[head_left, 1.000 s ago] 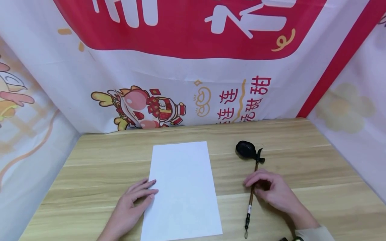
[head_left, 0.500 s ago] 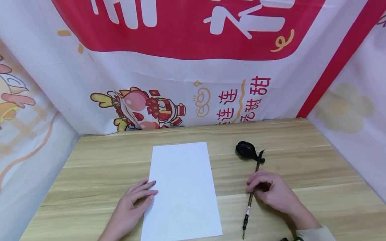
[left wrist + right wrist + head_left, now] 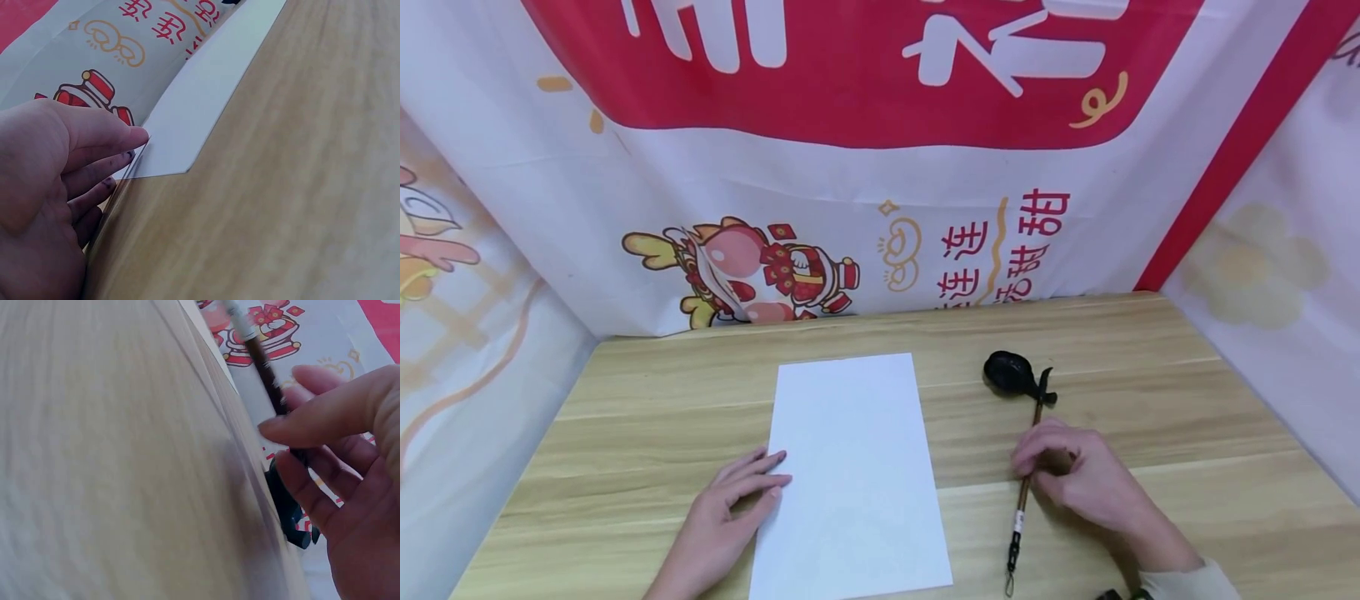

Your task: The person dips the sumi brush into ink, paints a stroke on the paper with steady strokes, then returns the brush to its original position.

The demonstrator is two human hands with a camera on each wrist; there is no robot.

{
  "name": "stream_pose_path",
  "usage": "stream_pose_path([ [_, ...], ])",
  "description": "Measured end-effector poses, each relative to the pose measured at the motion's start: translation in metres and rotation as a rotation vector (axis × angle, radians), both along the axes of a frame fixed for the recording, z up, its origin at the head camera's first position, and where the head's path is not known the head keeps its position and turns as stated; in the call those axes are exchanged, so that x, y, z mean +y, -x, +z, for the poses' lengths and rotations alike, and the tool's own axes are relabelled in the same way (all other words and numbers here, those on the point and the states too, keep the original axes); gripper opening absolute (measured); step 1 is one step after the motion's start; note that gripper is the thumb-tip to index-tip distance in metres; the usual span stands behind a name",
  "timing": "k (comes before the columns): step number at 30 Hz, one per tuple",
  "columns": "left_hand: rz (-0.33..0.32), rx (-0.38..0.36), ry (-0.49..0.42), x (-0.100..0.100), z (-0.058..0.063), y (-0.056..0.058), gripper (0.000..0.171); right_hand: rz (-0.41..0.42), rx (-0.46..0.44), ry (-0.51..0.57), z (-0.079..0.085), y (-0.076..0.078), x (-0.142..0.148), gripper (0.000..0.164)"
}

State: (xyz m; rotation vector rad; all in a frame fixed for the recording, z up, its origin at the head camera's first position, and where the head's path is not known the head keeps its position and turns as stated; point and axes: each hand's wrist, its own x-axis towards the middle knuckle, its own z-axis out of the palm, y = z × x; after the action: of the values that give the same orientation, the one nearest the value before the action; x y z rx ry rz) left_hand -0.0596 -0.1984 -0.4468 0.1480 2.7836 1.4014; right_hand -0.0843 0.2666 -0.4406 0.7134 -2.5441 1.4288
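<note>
Brush, slender, brown-shafted, looped end toward the near edge of the surface; right hand pinches it mid-shaft, seemingly for control. Dish, black, rounded, near the far edge, by the brush's other end. Paper, white, rectangular; left hand, fingers loosely spread, rests at its left edge, presumably steadying it.
</note>
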Motion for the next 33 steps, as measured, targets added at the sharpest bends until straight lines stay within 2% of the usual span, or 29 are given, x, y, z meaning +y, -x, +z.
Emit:
stream_pose_path([
  [7,-0.031,0.039,0.029,-0.002,-0.001,-0.002,0.021,0.001,-0.077,0.055,0.011,-0.001,0.0,0.046],
  [13,-0.095,0.081,0.06,-0.003,-0.003,-0.002,0.034,0.03,0.003,0.104,0.02,0.002,-0.001,0.045],
  [16,-0.111,0.099,0.062,-0.004,-0.005,-0.002,0.037,0.055,0.01,0.171,0.025,0.007,0.0,0.047],
  [24,-0.107,0.107,0.03,-0.004,-0.005,-0.003,0.037,0.108,0.025,0.379,0.043,0.023,-0.004,0.047],
  [33,-0.1,0.097,0.026,-0.004,-0.006,-0.003,0.036,0.176,0.08,0.531,0.053,0.03,-0.01,0.05],
])
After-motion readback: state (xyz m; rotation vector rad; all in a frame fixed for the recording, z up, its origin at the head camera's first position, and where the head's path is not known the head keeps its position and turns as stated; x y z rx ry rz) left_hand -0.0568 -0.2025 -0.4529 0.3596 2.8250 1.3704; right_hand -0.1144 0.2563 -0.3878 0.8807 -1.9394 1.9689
